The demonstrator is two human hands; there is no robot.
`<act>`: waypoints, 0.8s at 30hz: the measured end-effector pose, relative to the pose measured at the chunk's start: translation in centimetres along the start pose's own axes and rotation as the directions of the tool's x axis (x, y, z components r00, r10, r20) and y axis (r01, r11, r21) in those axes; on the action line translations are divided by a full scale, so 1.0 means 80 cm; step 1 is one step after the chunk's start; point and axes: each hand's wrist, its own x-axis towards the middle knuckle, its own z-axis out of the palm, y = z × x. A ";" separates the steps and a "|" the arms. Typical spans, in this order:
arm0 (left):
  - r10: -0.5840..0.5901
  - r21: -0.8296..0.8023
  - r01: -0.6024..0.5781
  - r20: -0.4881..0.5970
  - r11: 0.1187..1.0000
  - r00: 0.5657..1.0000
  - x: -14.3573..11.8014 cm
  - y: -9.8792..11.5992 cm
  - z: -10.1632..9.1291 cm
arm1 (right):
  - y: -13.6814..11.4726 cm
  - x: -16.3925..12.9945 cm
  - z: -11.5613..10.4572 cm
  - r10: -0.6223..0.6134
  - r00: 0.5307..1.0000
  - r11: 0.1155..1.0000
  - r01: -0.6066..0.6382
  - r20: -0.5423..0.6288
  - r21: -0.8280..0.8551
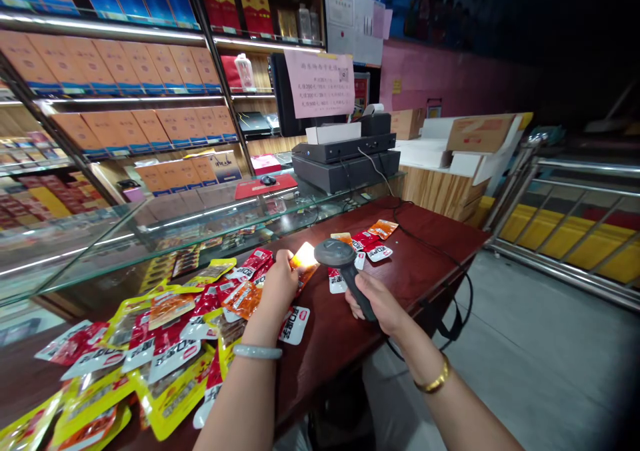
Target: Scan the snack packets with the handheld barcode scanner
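While your right hand (pixel 376 302) grips the scanner (pixel 345 264) and your left hand (pixel 280 283) pinches the orange packet (pixel 303 259) above the tabletop (pixel 425 258), keep its barcode flat, steady in the beam.

Snack packets (pixel 165 344) on table (pixel 425 264), left of scanner (pixel 345 264); glass counter (pixel 200 218) behind.

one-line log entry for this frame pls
left hand: holds orange snack packet up | right hand: grips barcode scanner, head at packet, lit | surface: red counter, heap of packets on its left
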 end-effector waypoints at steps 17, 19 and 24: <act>0.112 0.067 -0.109 -0.028 0.992 0.993 -0.004 -0.007 -0.003 | 0.000 -0.002 0.001 0.009 1.000 0.999 -0.010 -0.019 -0.035; 0.011 0.315 0.011 -0.068 0.949 0.998 -0.008 -0.015 -0.024 | 0.000 -0.002 0.002 0.016 1.000 0.999 -0.016 -0.018 -0.038; -0.163 0.530 0.129 0.019 0.838 0.986 -0.015 -0.020 -0.031 | -0.001 -0.002 0.003 0.018 1.000 0.998 -0.018 -0.008 -0.054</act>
